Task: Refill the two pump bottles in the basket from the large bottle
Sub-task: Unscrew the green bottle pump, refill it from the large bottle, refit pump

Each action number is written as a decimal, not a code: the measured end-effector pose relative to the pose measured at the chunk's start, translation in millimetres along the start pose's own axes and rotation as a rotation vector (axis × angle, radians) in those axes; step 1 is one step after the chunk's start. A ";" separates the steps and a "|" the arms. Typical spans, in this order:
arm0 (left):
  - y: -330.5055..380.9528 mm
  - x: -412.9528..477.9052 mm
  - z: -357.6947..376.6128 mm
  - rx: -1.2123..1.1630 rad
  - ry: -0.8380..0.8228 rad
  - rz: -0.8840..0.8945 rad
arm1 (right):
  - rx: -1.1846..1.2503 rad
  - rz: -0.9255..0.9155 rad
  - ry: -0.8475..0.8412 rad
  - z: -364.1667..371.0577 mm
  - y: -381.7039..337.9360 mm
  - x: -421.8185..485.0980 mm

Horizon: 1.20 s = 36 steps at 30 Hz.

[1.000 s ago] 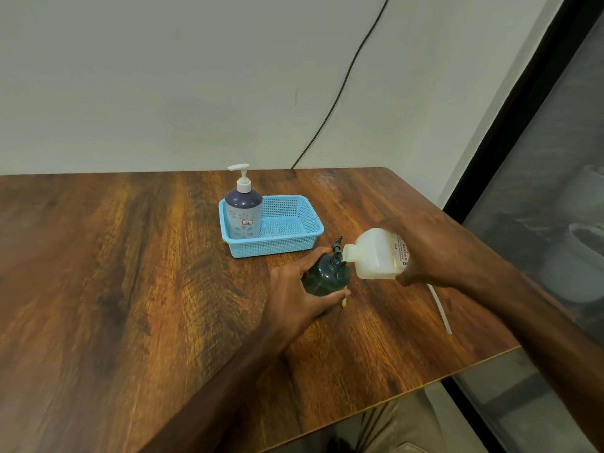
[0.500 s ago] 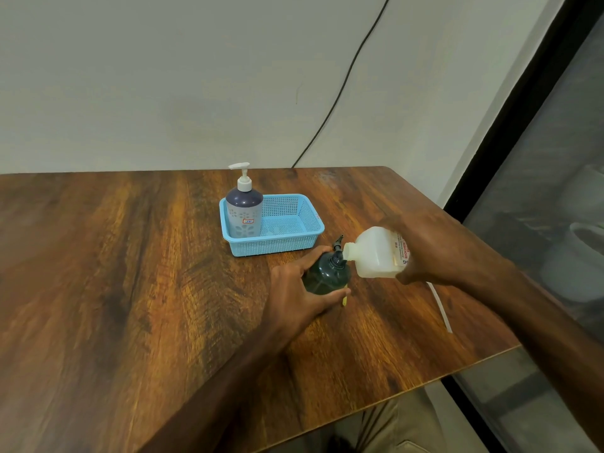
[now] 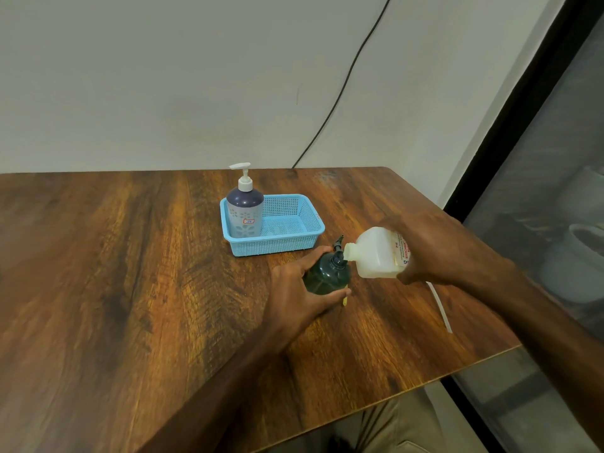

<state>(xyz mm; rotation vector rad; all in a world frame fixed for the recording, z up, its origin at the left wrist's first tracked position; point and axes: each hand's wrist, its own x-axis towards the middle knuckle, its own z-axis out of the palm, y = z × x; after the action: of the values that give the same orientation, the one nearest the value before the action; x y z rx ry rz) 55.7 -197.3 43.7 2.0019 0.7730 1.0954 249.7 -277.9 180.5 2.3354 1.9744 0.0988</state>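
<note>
— Progress on the refill: how is it looking?

— I am judging it as partway through the first bottle. The right hand (image 3: pixel 431 250) is wrapping round the large, milky-white plastic bottle (image 3: pixel 376 253), tipping it almost flat so that its mouth is meeting the neck of the round, dark green plastic bottle (image 3: pixel 328 276). The left hand (image 3: pixel 295 297) is cupping that green bottle, thumb and fingers curling round it, steadying it on the brown wooden bench (image 3: pixel 130 289) just near of the basket's right corner.

— Is liquid running?

— I am not managing to tell; no stream is showing.

— And the other one?

— The purple plastic pump bottle with the white pump (image 3: pixel 245 210) is standing upright in the left end of the light-blue mesh plastic basket (image 3: pixel 277 248), pump on. I am taking it as waiting its turn, though its level is not showing. Closing the green one and returning it to the basket are also looking outstanding.

— Counting?

— Two pump bottles, one in the basket and one out; one large bottle; one basket; two hands, both occupied. One thin white tube (image 3: pixel 439 307) is lying on the bench at the right, and one black cable (image 3: pixel 347 78) is running down the far wall.
</note>
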 end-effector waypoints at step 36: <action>-3.2 0.2 0.1 0.000 -0.002 -0.003 | -0.024 -0.001 0.034 5.2 2.6 4.4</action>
<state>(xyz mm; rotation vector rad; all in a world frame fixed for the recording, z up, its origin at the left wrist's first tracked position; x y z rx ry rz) 55.3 -195.4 41.2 2.0009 0.7739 1.0917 253.5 -274.1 175.6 2.3329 1.9785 0.1618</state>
